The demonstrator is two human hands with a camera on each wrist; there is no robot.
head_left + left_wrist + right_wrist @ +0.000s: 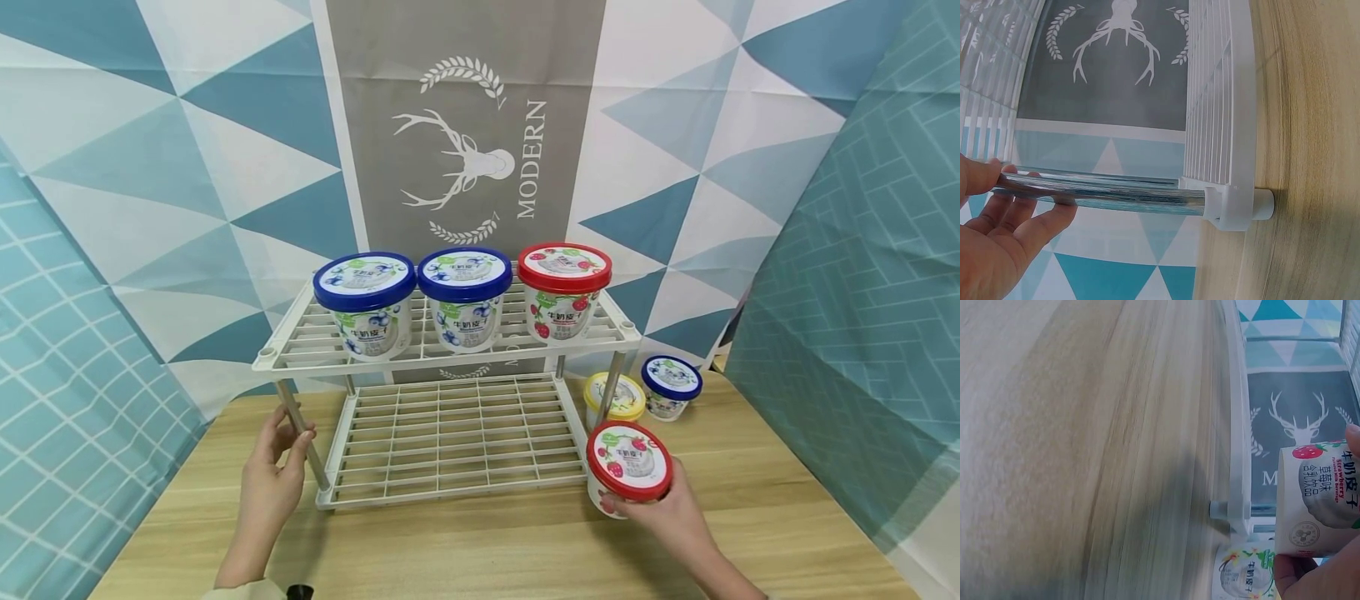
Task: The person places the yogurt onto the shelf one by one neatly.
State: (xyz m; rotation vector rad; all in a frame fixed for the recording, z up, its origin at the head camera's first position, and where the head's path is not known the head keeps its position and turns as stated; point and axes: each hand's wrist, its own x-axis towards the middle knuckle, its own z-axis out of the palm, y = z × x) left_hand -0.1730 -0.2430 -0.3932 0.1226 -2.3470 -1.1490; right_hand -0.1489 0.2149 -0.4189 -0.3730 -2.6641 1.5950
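My left hand (275,468) holds the front left metal post (1116,197) of a white two-tier rack (450,497), thumb on one side and fingertips on the other. In my right hand (678,517) is a red-lidded strawberry tub (630,461), gripped by its side and upright, in front of the rack's right post. The right wrist view shows the printed wall of this strawberry tub (1319,500) between thumb and fingers. On the top shelf stand two blue-lidded tubs (365,304) and a red-lidded tub (564,292), in a row.
Right of the rack, on the wooden table (465,558), stand a yellow-lidded tub (617,394), partly hidden by the post and the held tub, and a smaller-looking blue-lidded tub (671,386). Patterned cloth (480,108) hangs behind. The lower shelf's bars (457,433) show bare.
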